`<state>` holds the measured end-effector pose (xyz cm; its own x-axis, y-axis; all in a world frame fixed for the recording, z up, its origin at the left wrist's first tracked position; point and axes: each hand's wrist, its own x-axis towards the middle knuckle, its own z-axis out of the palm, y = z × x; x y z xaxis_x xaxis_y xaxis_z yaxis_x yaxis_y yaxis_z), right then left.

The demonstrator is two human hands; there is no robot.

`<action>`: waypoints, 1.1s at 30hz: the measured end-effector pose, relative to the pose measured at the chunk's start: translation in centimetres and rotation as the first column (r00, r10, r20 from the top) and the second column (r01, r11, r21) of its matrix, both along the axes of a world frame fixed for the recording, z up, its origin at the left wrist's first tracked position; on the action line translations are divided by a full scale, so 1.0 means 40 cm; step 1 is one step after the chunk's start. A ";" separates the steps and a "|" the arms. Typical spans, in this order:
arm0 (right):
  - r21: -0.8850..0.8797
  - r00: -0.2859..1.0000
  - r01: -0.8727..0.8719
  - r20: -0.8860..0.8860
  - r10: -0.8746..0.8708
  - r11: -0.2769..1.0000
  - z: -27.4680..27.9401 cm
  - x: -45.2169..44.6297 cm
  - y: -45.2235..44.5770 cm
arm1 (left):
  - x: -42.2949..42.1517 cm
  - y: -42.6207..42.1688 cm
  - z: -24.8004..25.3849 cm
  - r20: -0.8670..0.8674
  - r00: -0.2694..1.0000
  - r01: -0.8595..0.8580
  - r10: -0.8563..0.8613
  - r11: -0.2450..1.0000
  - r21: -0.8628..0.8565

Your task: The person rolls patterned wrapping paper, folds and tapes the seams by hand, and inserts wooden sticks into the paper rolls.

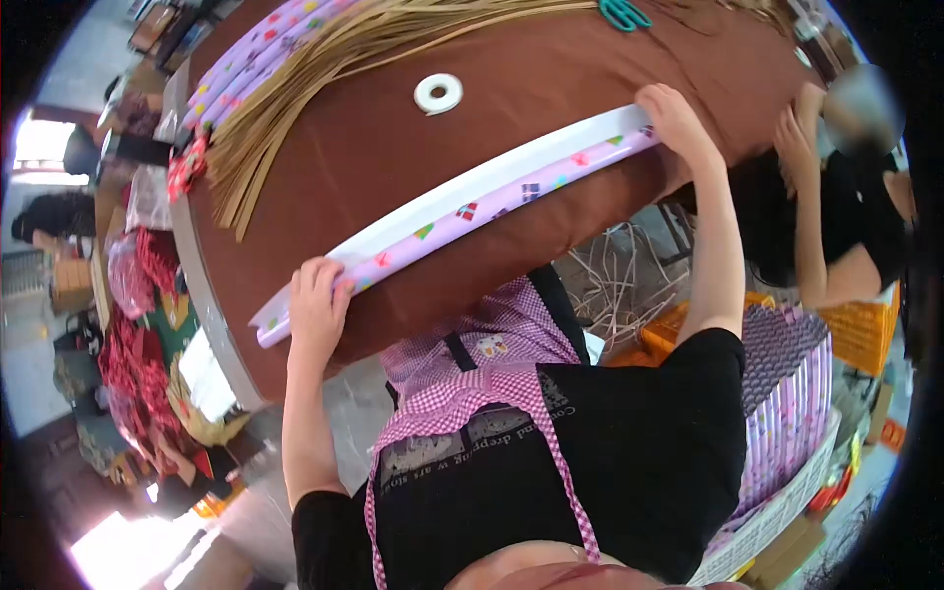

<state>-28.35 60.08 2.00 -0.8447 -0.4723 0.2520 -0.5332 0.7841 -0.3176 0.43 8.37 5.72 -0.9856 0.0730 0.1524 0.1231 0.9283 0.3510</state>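
Note:
A long sheet of lilac patterned paper [521,189], partly rolled with its white underside showing, lies along the near edge of the brown-covered table [374,157]. Near its left end, my left hand [320,300] has its fingers curled over the paper. At the right end my right hand [674,118] grips the paper with fingers bent together. Beyond the paper rests a roll of white tape [439,93]. Long tan strips [285,108] lie at the far left side of the table, beside several finished lilac rolls [258,61].
Green-handled scissors [624,14] lie at the far edge. A co-worker in black [836,211] is at the right. A white basket [777,526] of lilac rolls stands behind my right side, near orange crates [860,329]. Red bundles [133,374] are at the left.

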 end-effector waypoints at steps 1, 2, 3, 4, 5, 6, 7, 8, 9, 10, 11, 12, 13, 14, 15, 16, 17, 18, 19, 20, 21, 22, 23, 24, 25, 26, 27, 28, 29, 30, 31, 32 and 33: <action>0.012 1.000 0.016 -0.022 -0.016 1.000 0.002 0.001 -0.007 | 0.002 0.003 0.000 -0.001 1.000 0.001 -0.001 1.000 -0.002; 0.021 0.998 0.034 -0.045 -0.033 0.999 0.003 0.006 -0.013 | 0.005 0.002 -0.005 0.008 0.999 -0.031 0.031 0.999 -0.008; 0.020 0.996 0.042 -0.081 -0.041 0.999 0.002 0.007 -0.012 | 0.003 -0.001 -0.011 -0.023 1.000 -0.015 0.014 1.000 -0.025; 0.038 0.994 0.063 -0.094 -0.059 0.997 0.002 0.008 -0.014 | 0.004 -0.003 -0.015 -0.054 0.999 0.000 -0.002 0.999 -0.044; 0.103 0.992 -0.003 -0.123 0.016 0.995 -0.004 -0.004 0.003 | 0.003 -0.005 -0.018 -0.051 0.998 -0.032 0.030 0.998 -0.050; 0.169 0.985 -0.066 -0.149 0.092 0.983 -0.010 -0.016 0.009 | 0.003 -0.008 -0.020 -0.054 0.998 -0.017 0.014 0.999 -0.049; 0.167 0.981 -0.097 -0.148 0.122 0.981 -0.009 -0.013 -0.007 | 0.010 -0.010 -0.022 -0.058 0.998 0.001 -0.003 0.999 -0.045; 0.075 0.993 -0.032 -0.113 0.040 0.997 -0.008 -0.002 -0.014 | 0.020 -0.009 -0.019 -0.058 0.998 -0.024 0.022 0.999 -0.045; -0.013 0.996 0.046 -0.072 -0.047 0.999 -0.002 0.001 -0.021 | 0.024 -0.006 -0.012 -0.055 0.998 -0.011 0.008 0.998 -0.059; -0.009 0.996 0.040 -0.080 -0.041 0.999 0.000 -0.012 -0.027 | 0.022 -0.001 -0.008 -0.057 0.998 0.013 -0.017 0.997 -0.071; 0.005 0.994 -0.001 -0.111 0.001 1.000 -0.006 -0.024 -0.028 | 0.023 0.005 -0.007 -0.064 0.998 0.017 -0.021 0.998 -0.066; 0.019 0.989 -0.037 -0.140 0.040 0.999 -0.008 -0.035 -0.029 | 0.029 0.009 -0.003 -0.055 0.998 0.012 -0.015 0.998 -0.055; 0.012 0.988 -0.040 -0.151 0.042 0.999 0.006 -0.034 -0.048 | 0.035 0.010 0.000 -0.047 0.999 0.012 -0.014 0.999 -0.046; 0.019 0.986 -0.055 -0.158 0.058 0.998 -0.001 -0.052 -0.049 | 0.036 0.011 -0.002 -0.056 0.998 0.038 -0.040 0.998 -0.041; 0.032 0.984 -0.058 -0.164 0.062 0.998 -0.010 -0.068 -0.038 | 0.037 0.010 -0.012 -0.073 0.997 0.032 -0.038 0.996 -0.084; 0.123 0.997 -0.010 -0.078 0.020 0.992 -0.001 -0.069 -0.040 | 0.030 0.011 -0.017 -0.094 0.995 0.033 -0.045 0.992 -0.124; 0.193 0.982 0.012 -0.188 0.025 0.981 0.027 -0.045 -0.062 | 0.028 0.016 -0.017 -0.089 0.995 0.023 -0.034 0.993 -0.114; 0.068 0.945 0.072 -0.324 -0.046 0.995 0.024 -0.027 -0.078 | 0.030 0.018 -0.015 -0.081 0.997 0.012 -0.020 0.994 -0.105; 0.030 0.877 0.096 -0.474 -0.070 0.995 0.046 0.009 -0.112 | 0.029 0.019 -0.015 -0.092 0.994 0.055 -0.063 0.994 -0.094; -0.183 0.840 0.020 -0.530 -0.116 0.983 0.052 0.035 -0.146 | 0.030 0.018 -0.014 -0.090 0.995 0.031 -0.042 0.993 -0.114; -0.299 0.851 0.021 -0.496 -0.174 0.954 0.063 0.074 -0.177 | 0.029 0.016 -0.014 -0.087 0.996 0.003 -0.015 0.990 -0.138; -0.318 0.857 0.098 -0.454 -0.242 0.943 0.058 0.118 -0.198 | 0.029 0.014 -0.013 -0.092 0.995 0.031 -0.044 0.990 -0.134; -0.374 0.862 0.121 -0.420 -0.284 0.919 0.038 0.159 -0.214 | 0.029 0.012 -0.012 -0.075 0.997 0.013 -0.022 0.992 -0.125; -0.362 0.866 0.097 -0.429 -0.258 0.927 0.022 0.192 -0.219 | 0.028 0.009 -0.011 -0.055 0.998 -0.011 0.004 0.993 -0.117; -0.369 0.858 0.142 -0.417 -0.301 0.918 0.009 0.221 -0.226 | 0.026 0.007 -0.010 -0.060 0.998 -0.011 0.004 0.993 -0.121; -0.375 0.851 0.182 -0.404 -0.337 0.909 -0.004 0.234 -0.230 | 0.022 0.000 -0.014 -0.063 0.998 -0.005 -0.003 0.993 -0.120; -0.283 0.874 0.247 -0.348 -0.339 0.927 -0.021 0.232 -0.210 | 0.018 -0.007 -0.020 -0.073 0.997 0.000 -0.010 0.991 -0.130; -0.282 0.875 0.248 -0.346 -0.339 0.927 -0.031 0.220 -0.191 | 0.021 -0.010 -0.023 -0.079 0.997 0.005 -0.016 0.990 -0.142; -0.203 0.860 0.323 -0.345 -0.377 0.924 -0.041 0.194 -0.169 | 0.026 -0.008 -0.022 -0.076 0.997 0.005 -0.016 0.990 -0.144; -0.124 0.841 0.396 -0.349 -0.413 0.910 -0.051 0.170 -0.148 | 0.027 -0.005 -0.020 -0.077 0.997 0.004 -0.015 0.989 -0.150; 0.024 0.860 0.432 -0.313 -0.403 0.902 -0.057 0.155 -0.128 | 0.022 -0.004 -0.018 -0.084 0.996 0.001 -0.014 0.988 -0.154; 0.022 0.858 0.431 -0.319 -0.402 0.902 -0.057 0.150 -0.105 | 0.017 -0.002 -0.018 -0.092 0.996 -0.001 -0.013 0.988 -0.154; 0.092 0.865 0.460 -0.270 -0.423 0.883 -0.044 0.158 -0.091 | 0.019 -0.002 -0.019 -0.092 0.996 -0.003 -0.012 0.988 -0.154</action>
